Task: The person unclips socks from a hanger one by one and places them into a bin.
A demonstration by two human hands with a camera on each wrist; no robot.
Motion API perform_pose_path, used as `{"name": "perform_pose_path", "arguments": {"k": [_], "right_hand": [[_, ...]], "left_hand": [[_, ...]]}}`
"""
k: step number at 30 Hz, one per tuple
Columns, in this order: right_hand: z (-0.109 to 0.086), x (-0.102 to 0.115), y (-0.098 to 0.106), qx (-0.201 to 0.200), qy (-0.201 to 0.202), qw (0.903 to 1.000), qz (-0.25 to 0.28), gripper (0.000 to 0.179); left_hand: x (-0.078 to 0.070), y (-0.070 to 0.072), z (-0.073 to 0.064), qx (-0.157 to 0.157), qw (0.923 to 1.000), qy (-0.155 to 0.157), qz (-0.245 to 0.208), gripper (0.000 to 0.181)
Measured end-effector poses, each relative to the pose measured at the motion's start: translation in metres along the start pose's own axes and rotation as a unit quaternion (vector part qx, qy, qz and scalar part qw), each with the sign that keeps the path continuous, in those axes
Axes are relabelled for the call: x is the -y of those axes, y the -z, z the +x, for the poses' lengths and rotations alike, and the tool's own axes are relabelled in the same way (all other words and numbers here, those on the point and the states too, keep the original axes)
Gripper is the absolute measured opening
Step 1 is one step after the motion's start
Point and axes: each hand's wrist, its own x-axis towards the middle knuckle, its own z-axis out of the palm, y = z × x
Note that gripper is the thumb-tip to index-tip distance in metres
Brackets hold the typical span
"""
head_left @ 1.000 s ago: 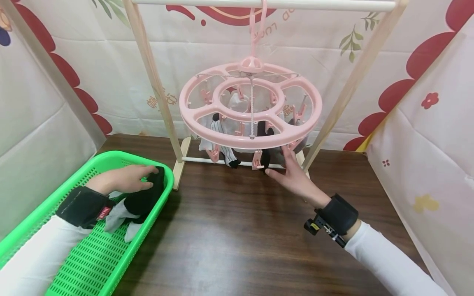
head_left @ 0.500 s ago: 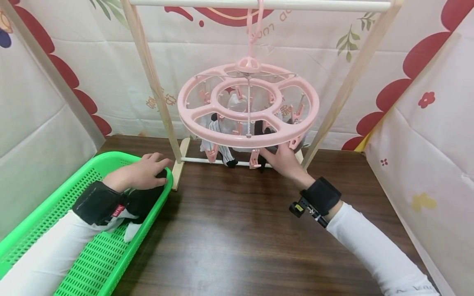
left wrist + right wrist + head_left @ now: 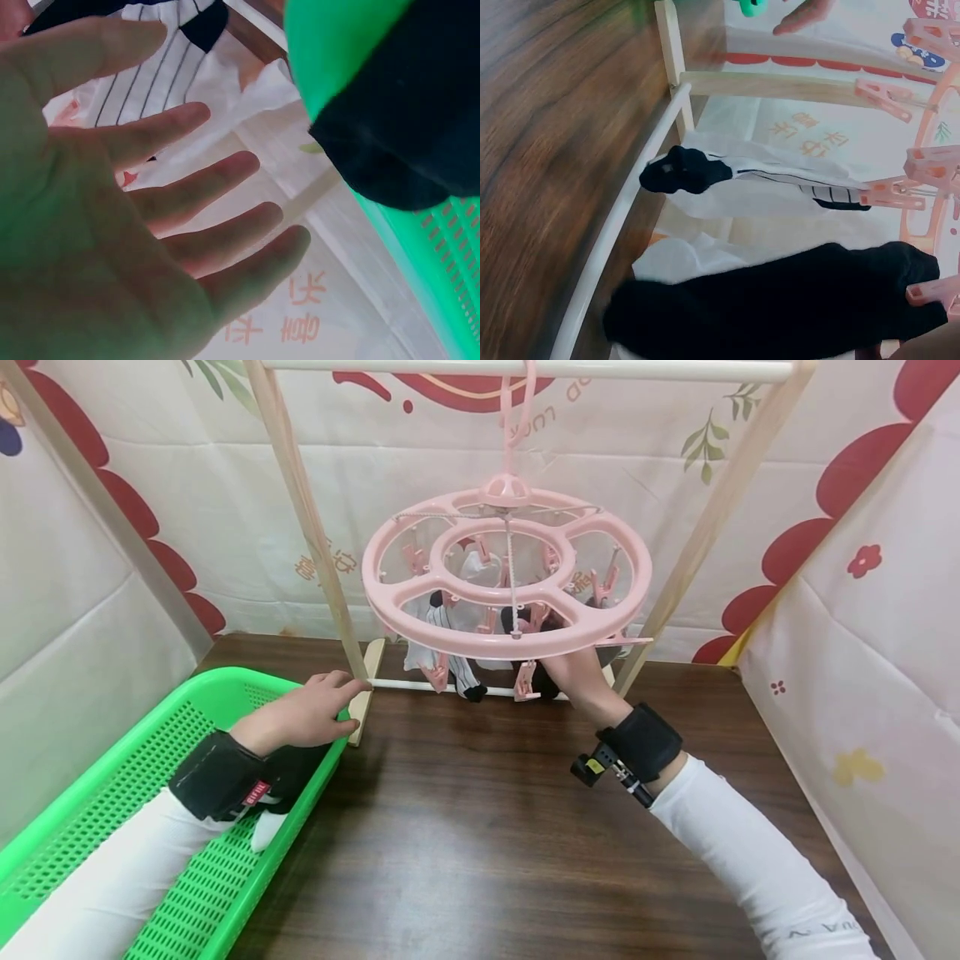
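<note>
My left hand (image 3: 307, 714) hovers over the right rim of the green basket (image 3: 232, 675), fingers spread and holding nothing. Beneath it in the basket lie a black sock (image 3: 420, 112) and a white one (image 3: 267, 831). My right hand (image 3: 588, 681) reaches up under the front right of the round pink clip hanger (image 3: 450, 641). It is right at a hanging black sock (image 3: 780, 307), whose end sits at a pink clip (image 3: 930, 292). The ring and sock hide most of its fingers, so I cannot tell whether they grip. A striped sock (image 3: 459, 672) hangs left of it.
The hanger hooks onto the white top bar (image 3: 637, 370) of a wooden rack (image 3: 300, 502). A lower white bar (image 3: 408, 686) runs behind the socks. Another pink clip (image 3: 525, 679) dangles at the front, and a dark wood table (image 3: 450, 835) spreads below.
My left hand has lifted off the black sock in the basket and shifted right over the rim. My right hand has moved left and deeper under the ring, and the hanger has swayed slightly.
</note>
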Motion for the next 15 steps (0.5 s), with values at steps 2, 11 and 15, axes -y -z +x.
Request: {"name": "perform_pose_path", "arguments": {"k": [2,11,15], "right_hand": [[0.0,0.002,0.001,0.0,-0.007,0.9998,0.017,0.014],[-0.002,0.011,0.003,-0.02,-0.071,0.9972,0.016,0.025],[-0.003,0.014,0.005,-0.029,-0.085,0.9948,0.048,0.022]], "left_hand": [[-0.003,-0.001,0.005,-0.008,0.9999,-0.007,-0.005,0.046],[-0.022,-0.005,0.031,-0.083,0.9926,-0.067,-0.059,0.036],[-0.032,-0.009,0.049,-0.144,0.9761,-0.124,-0.106,0.023]]}}
